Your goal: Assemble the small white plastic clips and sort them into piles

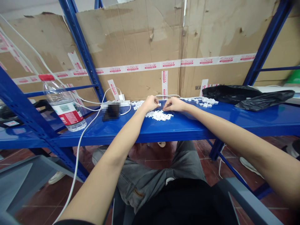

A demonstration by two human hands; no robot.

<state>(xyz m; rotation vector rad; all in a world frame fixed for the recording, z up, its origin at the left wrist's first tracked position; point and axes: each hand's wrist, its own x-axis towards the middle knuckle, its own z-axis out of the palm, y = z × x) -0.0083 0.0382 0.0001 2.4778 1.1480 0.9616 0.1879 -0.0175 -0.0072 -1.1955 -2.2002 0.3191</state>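
Note:
A heap of small white plastic pieces [159, 115] lies on the blue shelf top in front of me. Over its far left side, my left hand [150, 103] is closed in a pinch, with a small white piece [159, 104] at its fingertips. My right hand [174, 104] is at the heap's right edge, its thumb and fingers pressed together; anything between them is too small to make out. More white pieces [138, 105] lie behind my left wrist. Another group of white pieces [207, 102] is spread to the right, beyond my right forearm.
On the left stand a water bottle [64, 104] with a red cap and a power strip [123, 103] with white cables. A black plastic bag [250, 97] lies at right. Cardboard [140, 40] closes off the back, between blue uprights [82, 47]. A white cable [78, 150] hangs over the front edge.

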